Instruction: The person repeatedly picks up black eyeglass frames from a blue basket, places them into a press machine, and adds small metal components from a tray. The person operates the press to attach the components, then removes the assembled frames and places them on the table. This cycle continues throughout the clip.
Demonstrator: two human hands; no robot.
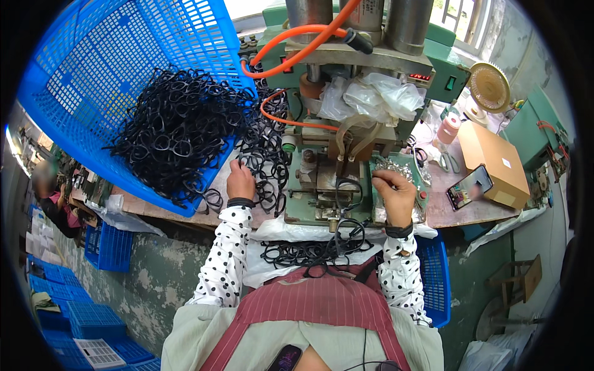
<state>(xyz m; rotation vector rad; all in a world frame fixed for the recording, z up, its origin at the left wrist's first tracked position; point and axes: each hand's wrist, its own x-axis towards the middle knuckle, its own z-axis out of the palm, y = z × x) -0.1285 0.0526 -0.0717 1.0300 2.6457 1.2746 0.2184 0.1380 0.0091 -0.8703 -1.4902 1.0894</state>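
Note:
My left hand is closed beside loose black eyeglass frames on the table. Whether its fingers hold one is hidden. To the right, my right hand pinches thumb and fingers together over a heap of small shiny metal parts; anything in the pinch is too small to name. Between my hands stands a green press machine. A black eyeglass frame is at its front fixture, one rim up against the metal and the other hanging lower. More black frames lie on white plastic at my lap.
A big blue basket heaped with black frames tilts at the left. Orange hoses loop before the press. Rightward are a phone leaning on a cardboard box, scissors and a small fan. Another person sits far left.

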